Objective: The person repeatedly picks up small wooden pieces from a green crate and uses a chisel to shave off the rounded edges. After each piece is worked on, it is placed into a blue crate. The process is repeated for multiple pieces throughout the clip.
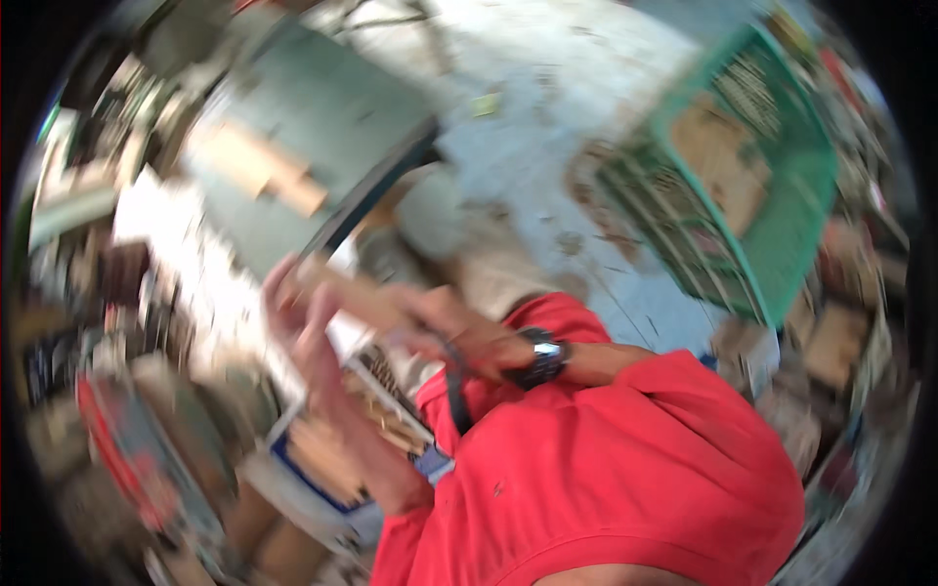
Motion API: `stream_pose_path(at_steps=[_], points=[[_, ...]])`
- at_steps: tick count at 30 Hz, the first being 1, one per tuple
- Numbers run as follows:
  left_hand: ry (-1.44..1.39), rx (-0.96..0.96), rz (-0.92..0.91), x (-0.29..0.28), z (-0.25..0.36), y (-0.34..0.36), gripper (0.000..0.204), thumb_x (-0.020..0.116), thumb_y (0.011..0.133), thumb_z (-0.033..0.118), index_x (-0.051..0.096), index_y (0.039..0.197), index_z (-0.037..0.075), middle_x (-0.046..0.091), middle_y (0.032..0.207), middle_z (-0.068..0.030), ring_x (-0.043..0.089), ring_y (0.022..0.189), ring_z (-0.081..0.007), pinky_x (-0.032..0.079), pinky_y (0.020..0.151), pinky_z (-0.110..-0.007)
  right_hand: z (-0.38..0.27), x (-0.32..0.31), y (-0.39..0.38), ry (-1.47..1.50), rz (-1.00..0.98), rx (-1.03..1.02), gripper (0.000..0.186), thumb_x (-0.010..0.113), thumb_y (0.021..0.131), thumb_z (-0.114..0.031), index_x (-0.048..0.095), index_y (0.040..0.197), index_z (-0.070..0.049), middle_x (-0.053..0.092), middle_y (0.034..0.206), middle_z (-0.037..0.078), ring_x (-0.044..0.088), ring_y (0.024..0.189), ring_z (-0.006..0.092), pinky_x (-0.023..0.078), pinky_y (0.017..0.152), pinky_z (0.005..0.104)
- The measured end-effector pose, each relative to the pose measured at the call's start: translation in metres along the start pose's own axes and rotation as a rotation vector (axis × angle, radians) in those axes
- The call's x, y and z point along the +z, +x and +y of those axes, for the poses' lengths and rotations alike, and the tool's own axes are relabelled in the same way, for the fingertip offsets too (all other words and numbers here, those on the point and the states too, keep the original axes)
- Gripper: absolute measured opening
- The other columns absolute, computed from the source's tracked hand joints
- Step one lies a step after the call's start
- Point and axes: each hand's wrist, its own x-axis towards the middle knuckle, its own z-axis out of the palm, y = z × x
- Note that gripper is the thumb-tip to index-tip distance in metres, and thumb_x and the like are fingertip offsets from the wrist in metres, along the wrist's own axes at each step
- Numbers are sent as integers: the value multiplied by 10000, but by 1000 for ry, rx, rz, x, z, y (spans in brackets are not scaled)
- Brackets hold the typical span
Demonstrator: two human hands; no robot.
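Motion smears both hands. My left hand (311,327) is raised left of centre, its fingers curled about the far end of a tan piece (354,296) that looks like wood. From the right, my right hand (435,314) reaches across and closes on the near end of that piece. A dark wristwatch (540,357) sits on my right wrist. Beyond the hands stands a grey-green machine table (322,107) with a dark front edge. Several tan wooden pieces (256,166) lie on it. Below my left forearm, a blue-edged bin (283,449) holds more wooden pieces.
A green plastic crate (674,230) with tan pieces inside stands on the blue, stained floor (532,181) at the right. Stacked boards and blocks (186,400) crowd the left side. More blocks (840,342) are piled at the right edge. A black strap (455,391) hangs by my right forearm.
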Motion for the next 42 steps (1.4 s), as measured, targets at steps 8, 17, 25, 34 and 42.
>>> stream_pose_path(at_steps=[8, 17, 25, 34, 42], points=[[-241, 98, -138, -7, 2, -6, 564, 727, 790, -78, 502, 1300, 10, 548, 1247, -138, 584, 1111, -189, 542, 870, -272, -23, 21, 9, 52, -4, 173, 303, 599, 941, -145, 520, 1190, 9, 674, 893, 89, 601, 683, 123, 491, 623, 281], [-414, 136, -104, -16, -15, -9, 552, 761, 759, -63, 550, 1263, 22, 588, 1168, -93, 567, 1108, -172, 494, 920, -305, -30, 31, 7, -102, 43, 156, 325, 645, 922, -173, 525, 1160, 13, 631, 750, 90, 634, 630, 152, 529, 562, 308], [-660, 153, -234, -36, -28, -12, 576, 775, 721, -73, 548, 1235, 56, 599, 1125, -88, 598, 1046, -187, 510, 905, -327, -33, 23, -2, -120, -128, 92, 449, 668, 902, -176, 506, 1280, 5, 668, 955, 141, 649, 859, 178, 526, 777, 321], [-812, 145, -249, -50, -43, -16, 614, 782, 728, -33, 517, 1265, 101, 633, 1060, -132, 641, 989, -242, 566, 847, -383, -2, 18, -17, 516, -286, 409, 507, 673, 901, -228, 503, 1296, 40, 676, 1002, 123, 612, 800, 123, 501, 732, 265], [-997, 166, -325, -52, -46, -17, 591, 750, 813, 88, 467, 1324, 173, 579, 1028, -160, 613, 939, -286, 600, 737, -469, -5, 27, -20, 390, -239, 412, 493, 675, 896, -184, 501, 1300, 39, 674, 990, 112, 581, 765, 112, 491, 726, 259]])
